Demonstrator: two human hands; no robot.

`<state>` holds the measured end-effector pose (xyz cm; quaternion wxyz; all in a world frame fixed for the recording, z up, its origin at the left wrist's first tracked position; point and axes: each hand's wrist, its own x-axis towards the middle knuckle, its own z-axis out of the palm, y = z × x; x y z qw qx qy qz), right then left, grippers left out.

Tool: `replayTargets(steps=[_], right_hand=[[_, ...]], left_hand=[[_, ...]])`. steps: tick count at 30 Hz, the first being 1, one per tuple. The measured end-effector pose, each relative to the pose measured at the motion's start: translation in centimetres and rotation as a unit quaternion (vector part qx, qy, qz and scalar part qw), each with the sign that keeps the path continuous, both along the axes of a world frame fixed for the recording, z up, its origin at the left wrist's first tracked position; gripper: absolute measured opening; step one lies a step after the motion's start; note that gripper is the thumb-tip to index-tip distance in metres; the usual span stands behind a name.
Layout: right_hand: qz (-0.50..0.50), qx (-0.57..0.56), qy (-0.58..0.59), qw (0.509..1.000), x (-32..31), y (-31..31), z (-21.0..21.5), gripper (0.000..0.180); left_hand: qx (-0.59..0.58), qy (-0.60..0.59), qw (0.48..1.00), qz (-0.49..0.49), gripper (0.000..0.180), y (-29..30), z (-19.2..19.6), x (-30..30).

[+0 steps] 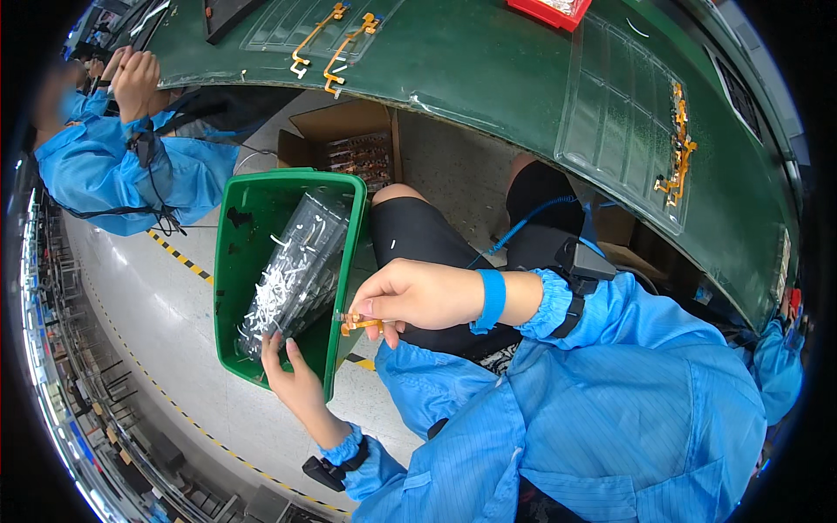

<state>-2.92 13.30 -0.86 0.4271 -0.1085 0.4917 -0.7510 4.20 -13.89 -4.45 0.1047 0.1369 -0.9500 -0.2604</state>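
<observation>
Far left: a co-worker in a blue smock (pixel 122 170) sits at the green bench (pixel 488 70), hands raised near the face.

Left of centre: green plastic bin (pixel 235 288) on the floor beside the person's knee, holding a clear plastic tray (pixel 301 261) stood on end and tilted, with white scraps piled at its lower end. Brown cardboard box (pixel 349 144) on the floor just beyond the bin, under the bench edge.

Left hand (pixel 296 379): at the bin's near rim, fingers extended up against the lower end of the clear tray; touching it, grasp not clear.

Right hand (pixel 418 296): fingers curled closed, thumb and forefinger pinching a small orange flex strip (pixel 359 324), held just right of the bin's near right wall, above the floor. Blue wrist strap (pixel 493 300) on that wrist.

Far bench: two orange flex strips (pixel 336 48) on a clear tray; more at the far right (pixel 678 157); red tray (pixel 549 10) at the far edge.
</observation>
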Motion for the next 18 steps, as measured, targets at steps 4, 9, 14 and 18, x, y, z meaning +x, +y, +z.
replayTargets(steps=[4,9,14,18], right_hand=[[0.007,0.009,0.015,1.0,0.2,0.0,-0.3,0.029],[-0.006,0.022,0.05,0.999,0.6,0.9,-0.2,0.029],[0.017,0.008,0.046,0.999,0.7,2.6,0.4,0.029],[0.055,-0.024,0.004,0.998,0.3,3.8,0.8,0.028]], left_hand=[[0.506,-0.066,0.86,-0.001,0.022,7.1,4.0,0.3],[0.535,-0.052,0.842,-0.028,0.019,10.0,3.7,-0.7],[0.562,-0.029,0.826,-0.036,0.018,10.5,4.4,-1.7],[0.489,-0.124,0.852,-0.14,0.017,9.8,5.9,-3.3]])
